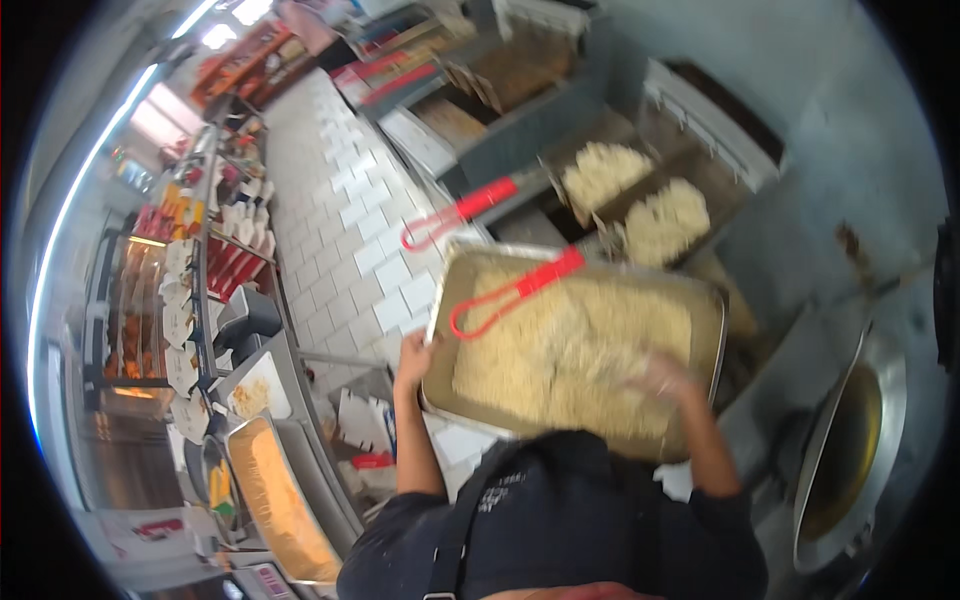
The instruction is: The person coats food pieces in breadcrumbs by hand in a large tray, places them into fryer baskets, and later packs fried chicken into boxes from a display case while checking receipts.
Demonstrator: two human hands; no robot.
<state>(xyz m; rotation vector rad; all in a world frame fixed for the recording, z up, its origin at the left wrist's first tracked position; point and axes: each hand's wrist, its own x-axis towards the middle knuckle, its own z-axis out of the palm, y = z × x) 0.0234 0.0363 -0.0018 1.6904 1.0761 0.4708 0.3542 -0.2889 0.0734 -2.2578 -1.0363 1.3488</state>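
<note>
My left hand grips the left rim of a large rectangular metal tray, which is tilted in front of my body. Pale yellow, crumbly uncooked fries or shreds spread over its bottom. My right hand, which looks covered by a thin clear glove, is in the food at the tray's right side; blur hides whether its fingers are closed on any. A fryer basket's red handle reaches over the far rim. Beyond the tray, two baskets hold heaps of pale food at the fryer.
A second red basket handle juts out over the white tiled floor. To the right stands a big metal wok with yellowish liquid. On the left are a long tray of orange-lit food and shelves with paper cartons.
</note>
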